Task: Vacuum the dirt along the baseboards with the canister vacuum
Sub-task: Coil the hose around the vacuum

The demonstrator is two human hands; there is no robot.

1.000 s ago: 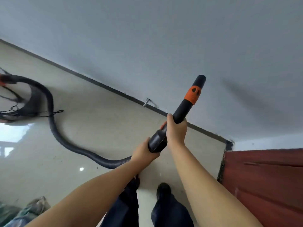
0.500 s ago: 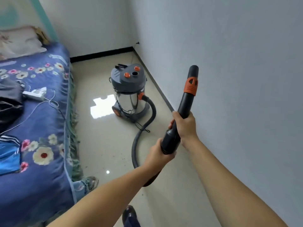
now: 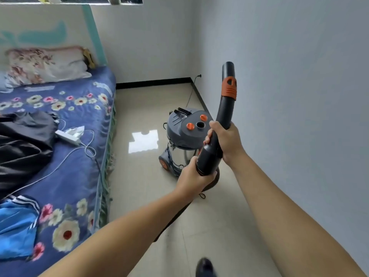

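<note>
Bedroom floor, bed [image 3: 60,136] left: both hands, left hand [image 3: 194,179] and right hand [image 3: 224,140], fingers wrapped round raised wand [image 3: 224,108]; canister vacuum [image 3: 183,136] far; next, lower nozzle to baseboard [image 3: 153,82].

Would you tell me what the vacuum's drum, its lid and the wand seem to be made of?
Drum: likely polished metal, shiny with mirror-like reflections. Lid: probably grey moulded plastic, dull sheen, ribbed. Wand: apparently matte black plastic with an orange plastic collar.
</note>
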